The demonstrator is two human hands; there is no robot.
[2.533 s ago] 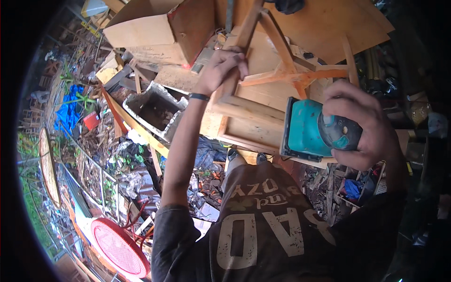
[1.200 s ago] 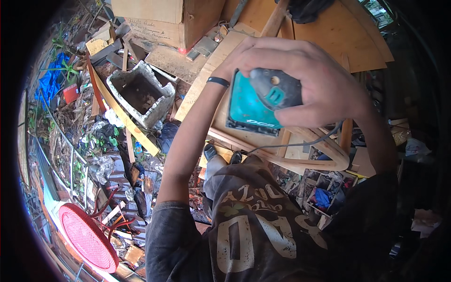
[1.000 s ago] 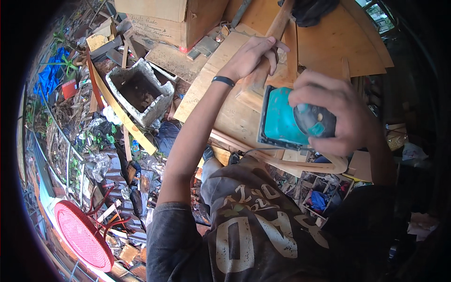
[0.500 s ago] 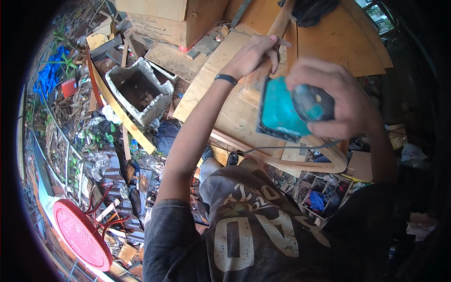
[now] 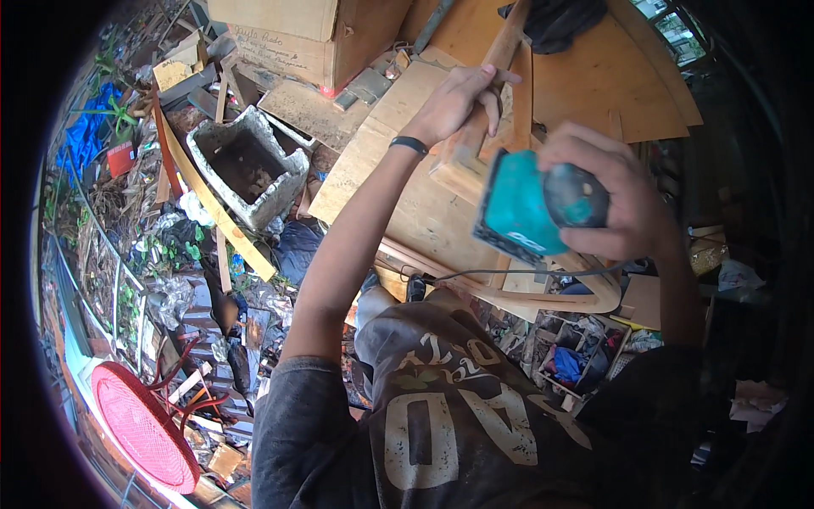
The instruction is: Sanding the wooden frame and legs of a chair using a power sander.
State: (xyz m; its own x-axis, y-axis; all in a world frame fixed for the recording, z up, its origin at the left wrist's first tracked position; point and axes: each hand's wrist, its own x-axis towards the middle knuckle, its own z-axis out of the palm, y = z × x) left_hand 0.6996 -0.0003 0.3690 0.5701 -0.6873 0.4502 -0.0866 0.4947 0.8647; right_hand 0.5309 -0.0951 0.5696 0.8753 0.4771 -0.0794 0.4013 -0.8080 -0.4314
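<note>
My right hand (image 5: 606, 191) is wrapped round the dark round top of a teal electric sander (image 5: 519, 208). The sander is tilted, with its flat dark pad turned to the left, beside a pale wooden frame (image 5: 462, 166). Whether the pad touches the wood I cannot tell. My left hand (image 5: 454, 106), with a dark band at the wrist, grips a bar of that frame higher up, its fingers curled over the wood. A grey cord (image 5: 526, 271) crosses below the sander. Under the frame lies a plywood sheet (image 5: 407, 204).
A cardboard box (image 5: 288, 47) stands at the far left of the plywood. Left of my arm are a worn whitish foam box (image 5: 250, 170) and a yellow wood strip (image 5: 216, 216). A red woven stool (image 5: 144, 428) lies lower left amid scrap. A divided crate (image 5: 581, 356) sits lower right.
My right hand has shifted the sander slightly to the right and down, away from my left hand. My left hand keeps its grip on the frame.
</note>
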